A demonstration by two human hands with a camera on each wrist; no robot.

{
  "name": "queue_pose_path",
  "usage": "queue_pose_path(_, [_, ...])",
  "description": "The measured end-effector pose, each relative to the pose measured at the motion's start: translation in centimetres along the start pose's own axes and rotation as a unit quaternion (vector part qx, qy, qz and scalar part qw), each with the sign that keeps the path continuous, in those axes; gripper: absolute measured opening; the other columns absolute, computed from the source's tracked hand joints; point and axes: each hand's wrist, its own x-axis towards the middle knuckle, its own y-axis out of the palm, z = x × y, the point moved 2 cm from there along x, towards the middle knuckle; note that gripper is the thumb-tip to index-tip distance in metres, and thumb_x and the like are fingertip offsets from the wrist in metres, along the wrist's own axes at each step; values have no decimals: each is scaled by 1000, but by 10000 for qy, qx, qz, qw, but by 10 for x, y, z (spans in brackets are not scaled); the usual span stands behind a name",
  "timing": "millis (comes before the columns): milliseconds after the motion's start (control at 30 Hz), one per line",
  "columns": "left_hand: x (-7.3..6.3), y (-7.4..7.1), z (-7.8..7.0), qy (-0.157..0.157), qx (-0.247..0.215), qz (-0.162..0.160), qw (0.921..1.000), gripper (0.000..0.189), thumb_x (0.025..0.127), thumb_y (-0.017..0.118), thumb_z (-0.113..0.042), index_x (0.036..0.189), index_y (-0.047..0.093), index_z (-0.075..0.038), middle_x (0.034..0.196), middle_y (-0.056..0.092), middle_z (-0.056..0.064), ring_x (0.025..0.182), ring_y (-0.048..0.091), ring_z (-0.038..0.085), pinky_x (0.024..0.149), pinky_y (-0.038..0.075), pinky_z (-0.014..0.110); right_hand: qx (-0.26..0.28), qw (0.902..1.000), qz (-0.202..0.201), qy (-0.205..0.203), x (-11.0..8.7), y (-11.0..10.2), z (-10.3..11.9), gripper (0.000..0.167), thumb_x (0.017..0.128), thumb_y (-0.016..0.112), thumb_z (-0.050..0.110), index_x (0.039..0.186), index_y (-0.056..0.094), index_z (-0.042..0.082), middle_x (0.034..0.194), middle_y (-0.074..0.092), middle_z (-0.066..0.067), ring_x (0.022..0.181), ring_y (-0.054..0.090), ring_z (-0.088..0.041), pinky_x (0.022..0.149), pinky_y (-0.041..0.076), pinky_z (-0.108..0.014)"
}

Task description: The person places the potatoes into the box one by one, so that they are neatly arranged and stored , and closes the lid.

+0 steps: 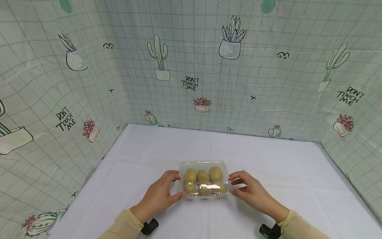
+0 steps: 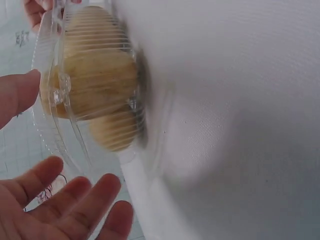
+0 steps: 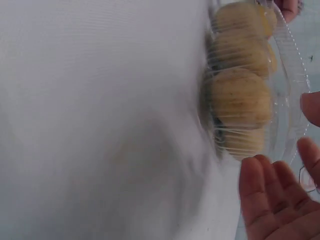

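A lidded clear plastic clamshell box [image 1: 204, 163] lies on the white table, holding several round yellow-brown fruits or potatoes [image 1: 215, 174]; their exact kind is unclear. My left hand [image 1: 159, 196] is at the box's left end, thumb toward the near corner and fingers toward the far one. In the left wrist view, its fingers are spread and loosely bent, beside the box rim [image 2: 47, 115]. My right hand [image 1: 253, 194] stands at the right end with thumb and fingers apart. The right wrist view shows its fingertips close to the box; whether they touch cannot be told.
The white-covered table [image 1: 268, 159] is bordered at the back and sides by a grid-patterned cloth [image 1: 185, 59] with cactus drawings. Dark devices [image 1: 150, 227] sit by both wrists, below the beige sleeves [image 1: 125, 225].
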Motion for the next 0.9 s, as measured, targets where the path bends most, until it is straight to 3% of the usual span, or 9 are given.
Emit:
queue_pose_path(67, [0, 1, 1, -71, -142, 101, 9998, 61, 86, 80, -35, 134, 52, -8, 131, 58, 7, 108, 64, 24, 80, 54, 45, 73, 9996, 163, 238, 0, 1, -3, 32, 93, 71, 11, 121, 56, 8, 124, 59, -10, 106, 63, -28, 78, 56, -30])
queue_pose_path(200, [1, 1, 5, -156, -741, 545, 9956, 75, 90, 76, -35, 150, 39, -9, 116, 65, 5, 100, 66, 22, 81, 53, 43, 249, 9980, 366, 449, 0, 3, -5, 41, 95, 68, 11, 131, 50, 4, 116, 61, -12, 97, 65, -24, 76, 55, -29])
queue_pose_path(433, [7, 4, 11, -256, -1834, 1144, 9760, 86, 92, 75, -22, 157, 23, -2, 93, 63, -1, 81, 66, 13, 70, 52, 26, 641, 9947, 634, 486, 2, 3, -6, 57, 95, 64, 3, 146, 38, 2, 101, 61, -11, 82, 64, -16, 69, 55, -28])
queue_pose_path(633, [11, 6, 12, -366, -2289, 1227, 9650, 89, 89, 76, -13, 156, 20, 4, 86, 62, -2, 75, 63, 12, 64, 49, 23, 905, 9894, 896, 699, 4, 4, -8, 67, 96, 63, 3, 153, 28, 2, 92, 61, -13, 78, 64, -19, 68, 56, -30])
queue_pose_path(900, [14, 6, 12, -440, -2389, 1179, 9629, 89, 85, 79, -8, 152, 24, 7, 82, 62, -1, 72, 62, 14, 61, 48, 22, 1345, 9802, 1137, 905, 8, 3, -11, 73, 95, 64, 2, 155, 22, 0, 87, 64, -14, 77, 65, -22, 69, 56, -32])
